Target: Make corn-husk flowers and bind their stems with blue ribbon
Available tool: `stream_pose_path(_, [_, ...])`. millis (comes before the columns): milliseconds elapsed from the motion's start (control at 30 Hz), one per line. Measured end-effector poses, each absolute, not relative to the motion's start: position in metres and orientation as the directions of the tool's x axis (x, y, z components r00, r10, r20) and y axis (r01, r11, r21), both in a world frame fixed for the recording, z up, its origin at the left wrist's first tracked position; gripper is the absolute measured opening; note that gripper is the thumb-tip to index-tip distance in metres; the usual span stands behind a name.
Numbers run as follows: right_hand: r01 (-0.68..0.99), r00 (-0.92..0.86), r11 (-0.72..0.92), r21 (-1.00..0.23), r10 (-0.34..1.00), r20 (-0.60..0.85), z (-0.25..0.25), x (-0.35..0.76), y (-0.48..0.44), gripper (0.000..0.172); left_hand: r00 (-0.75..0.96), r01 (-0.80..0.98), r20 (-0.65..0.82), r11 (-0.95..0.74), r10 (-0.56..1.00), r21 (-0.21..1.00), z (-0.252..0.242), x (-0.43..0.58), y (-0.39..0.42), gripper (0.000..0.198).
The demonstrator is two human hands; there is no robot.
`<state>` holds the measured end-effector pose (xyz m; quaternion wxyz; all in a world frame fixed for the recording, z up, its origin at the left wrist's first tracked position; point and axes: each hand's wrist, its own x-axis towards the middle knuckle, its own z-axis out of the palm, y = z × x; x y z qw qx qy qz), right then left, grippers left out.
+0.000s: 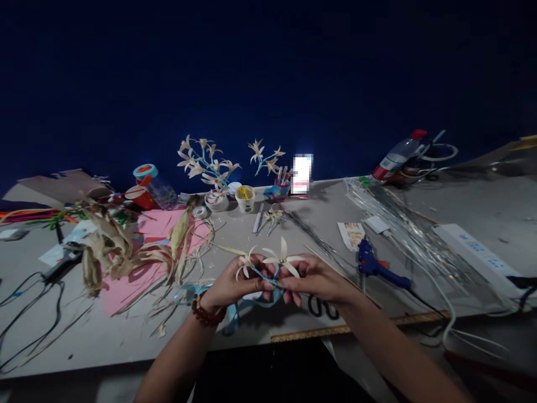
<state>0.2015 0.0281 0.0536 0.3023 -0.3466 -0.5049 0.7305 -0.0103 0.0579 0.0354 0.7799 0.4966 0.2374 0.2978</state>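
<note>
Between my hands is a small handmade flower stem (264, 275), with pale narrow-petalled blossoms on blue-wrapped stalks. My left hand (235, 282) pinches it near the lower joint, thumb on top. From the other side, my right hand (312, 278) has thumb and fingers closed on the same stem, just under the larger blossom (282, 258). Light blue ribbon (268, 302) hangs below the fingers and lies over the table by my left wrist. Black-handled scissors (323, 307) lie partly hidden under my right hand.
Dried husks (126, 252) and pink paper (155, 224) spread at left. Finished flower sprays (205, 162) stand at the back beside a paper cup (245, 198) and a lit phone (302, 173). At right lie a blue glue gun (380, 266), wires (319, 235) and a power strip (478, 254).
</note>
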Motion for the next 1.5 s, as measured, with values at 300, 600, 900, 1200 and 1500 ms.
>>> stream_pose_path(300, [-0.141, -0.609, -0.348, -0.927, 0.769, -0.196, 0.035, 0.202, 0.032, 0.031, 0.680, -0.297, -0.038, 0.323, 0.732, 0.898, 0.025, -0.003, 0.058, 0.020])
stream_pose_path(600, [-0.178, -0.563, -0.347, -0.921, 0.803, -0.194, 0.032, 0.200, 0.029, 0.032, 0.621, -0.319, -0.062, 0.324, 0.781, 0.891, 0.022, 0.001, 0.054, 0.023])
stream_pose_path(900, [-0.196, -0.553, -0.344, -0.918, 0.812, -0.186, 0.028, 0.199, 0.028, 0.032, 0.628, -0.305, -0.077, 0.337, 0.774, 0.891, 0.021, 0.001, 0.056, 0.026])
stream_pose_path(1200, [-0.197, -0.539, -0.317, -0.928, 0.826, -0.168, 0.030, 0.199, 0.027, 0.031, 0.666, -0.275, -0.095, 0.362, 0.740, 0.891, 0.027, 0.000, 0.055, 0.026])
stream_pose_path(1500, [-0.066, -0.302, -0.066, -0.996, 0.952, -0.044, 0.035, 0.193, 0.022, 0.026, 0.578, -0.252, -0.087, 0.279, 0.812, 0.927, 0.029, 0.001, 0.055, 0.027])
